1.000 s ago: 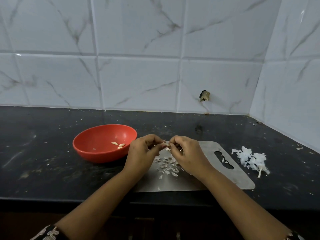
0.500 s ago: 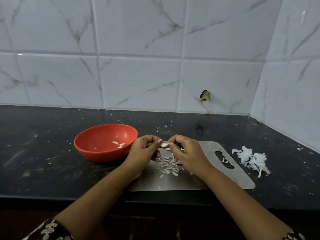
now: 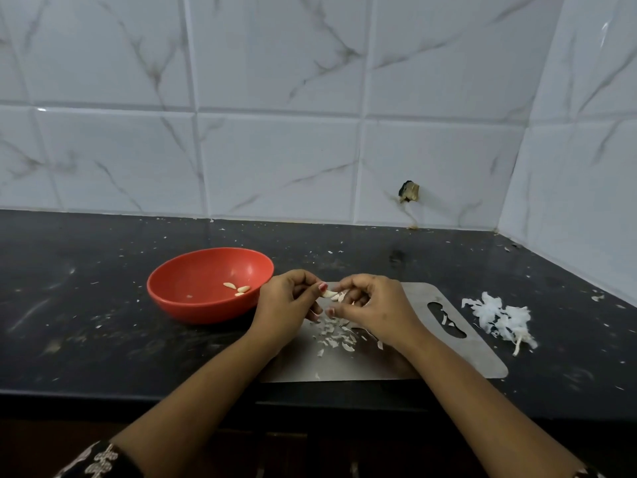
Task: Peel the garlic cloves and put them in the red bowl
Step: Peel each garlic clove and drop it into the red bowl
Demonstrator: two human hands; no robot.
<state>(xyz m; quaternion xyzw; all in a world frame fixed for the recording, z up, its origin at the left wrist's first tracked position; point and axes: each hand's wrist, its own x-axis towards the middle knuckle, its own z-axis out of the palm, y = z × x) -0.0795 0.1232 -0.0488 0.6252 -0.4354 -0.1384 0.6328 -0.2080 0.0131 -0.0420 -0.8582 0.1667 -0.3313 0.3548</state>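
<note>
A pale garlic clove (image 3: 330,294) is pinched between the fingertips of my left hand (image 3: 287,307) and my right hand (image 3: 374,310), just above the steel cutting board (image 3: 396,360). Bits of its skin stick out at my right fingertips. Loose peel scraps (image 3: 336,334) lie on the board under my hands. The red bowl (image 3: 186,301) stands to the left of my left hand, almost touching it, with three peeled cloves (image 3: 238,289) inside.
A heap of white garlic skins (image 3: 499,317) lies on the black counter (image 3: 86,322) right of the board. Tiled walls close the back and the right corner. The counter's front edge runs under my forearms.
My hands have drawn slightly apart, so the clove now shows between the fingertips. Bowl, board and skins have not moved.
</note>
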